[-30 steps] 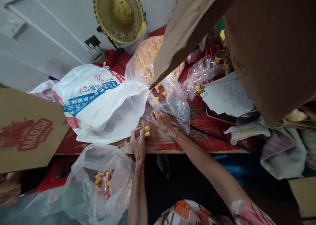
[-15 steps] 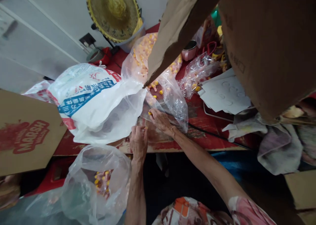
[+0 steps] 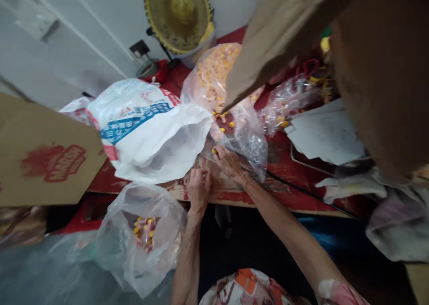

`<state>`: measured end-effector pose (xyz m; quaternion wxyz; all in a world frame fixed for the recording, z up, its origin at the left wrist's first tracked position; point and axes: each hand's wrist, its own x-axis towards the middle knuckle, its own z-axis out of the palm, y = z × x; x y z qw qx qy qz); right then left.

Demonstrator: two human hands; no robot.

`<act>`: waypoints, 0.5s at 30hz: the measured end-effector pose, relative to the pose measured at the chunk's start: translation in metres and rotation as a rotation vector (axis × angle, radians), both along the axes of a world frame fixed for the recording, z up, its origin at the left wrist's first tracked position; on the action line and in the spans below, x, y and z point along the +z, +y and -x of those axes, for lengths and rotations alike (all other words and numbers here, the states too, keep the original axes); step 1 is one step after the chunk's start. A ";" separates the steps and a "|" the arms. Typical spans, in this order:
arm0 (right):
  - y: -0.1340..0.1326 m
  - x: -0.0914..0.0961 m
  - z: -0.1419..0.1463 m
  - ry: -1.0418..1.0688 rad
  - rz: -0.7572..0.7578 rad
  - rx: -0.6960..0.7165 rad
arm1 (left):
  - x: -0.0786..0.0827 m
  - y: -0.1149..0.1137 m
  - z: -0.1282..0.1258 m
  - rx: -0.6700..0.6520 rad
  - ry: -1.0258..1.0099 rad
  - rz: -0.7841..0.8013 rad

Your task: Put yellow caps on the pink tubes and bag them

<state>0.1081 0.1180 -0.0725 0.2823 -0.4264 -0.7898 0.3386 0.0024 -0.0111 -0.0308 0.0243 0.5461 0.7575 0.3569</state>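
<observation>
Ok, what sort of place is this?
Probably a cramped home workspace used for small-scale hand packing: a worn red-painted table, a clear plastic bag of small yellow-and-pink pieces, and brown cardboard boxes crowding in around it.

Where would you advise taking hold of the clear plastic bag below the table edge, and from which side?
Grip the upper rim of the clear plastic bag from the left, away from the left hand: the mouth gapes open, the plastic gathers easily, and the yellow-capped pieces sit low inside.
</observation>
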 end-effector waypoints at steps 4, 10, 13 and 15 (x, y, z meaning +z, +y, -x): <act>0.001 -0.006 -0.003 0.008 -0.058 0.001 | 0.003 0.000 -0.015 -0.014 0.144 -0.047; 0.002 -0.017 -0.005 -0.004 -0.159 -0.031 | -0.012 -0.001 -0.017 -0.027 -0.050 -0.044; 0.001 -0.019 -0.006 -0.017 -0.186 -0.053 | -0.001 -0.020 -0.017 0.037 -0.190 -0.171; 0.000 -0.020 -0.007 -0.027 -0.201 -0.059 | 0.015 -0.041 -0.015 0.175 -0.203 -0.297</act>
